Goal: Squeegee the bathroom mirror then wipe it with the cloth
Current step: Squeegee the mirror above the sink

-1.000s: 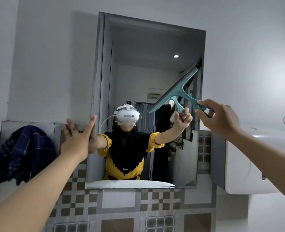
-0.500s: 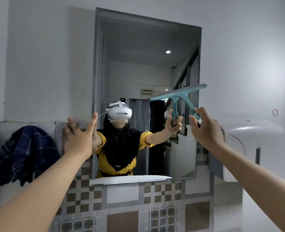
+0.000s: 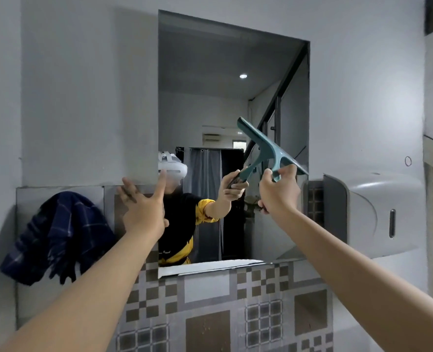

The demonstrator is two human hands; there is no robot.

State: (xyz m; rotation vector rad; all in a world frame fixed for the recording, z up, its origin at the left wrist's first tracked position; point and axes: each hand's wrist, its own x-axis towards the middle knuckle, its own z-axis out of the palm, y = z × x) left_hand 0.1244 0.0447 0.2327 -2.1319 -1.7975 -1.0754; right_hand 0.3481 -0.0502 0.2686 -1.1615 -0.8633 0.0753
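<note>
I am watching the fingers of the right hand curling closed around the handle of the teal plastic squeegee with a long straight blade; the thumb is pressing near the neck where the handle is meeting the blade bar. The blade is slanting down from upper left to lower right, lying in front of the lower right part of the frameless rectangular wall mirror, its right end reaching the mirror's right edge. I cannot tell whether the rubber edge is actually touching the glass.

The left hand is holding nothing: its fingers are spreading wide, palm facing the wall, hovering at the mirror's lower left edge. Whether the fingertips are touching the wall I cannot tell.

Further out, the dark blue checked cloth is hanging bunched against the wall, left of the mirror and well apart from both hands. The white plastic wall-mounted dispenser is sitting just right of the mirror, beside the right wrist. Below the mirror, the grey and brown patterned tiles are covering the wall, and the reflection is showing a person reaching forward with the squeegee.
</note>
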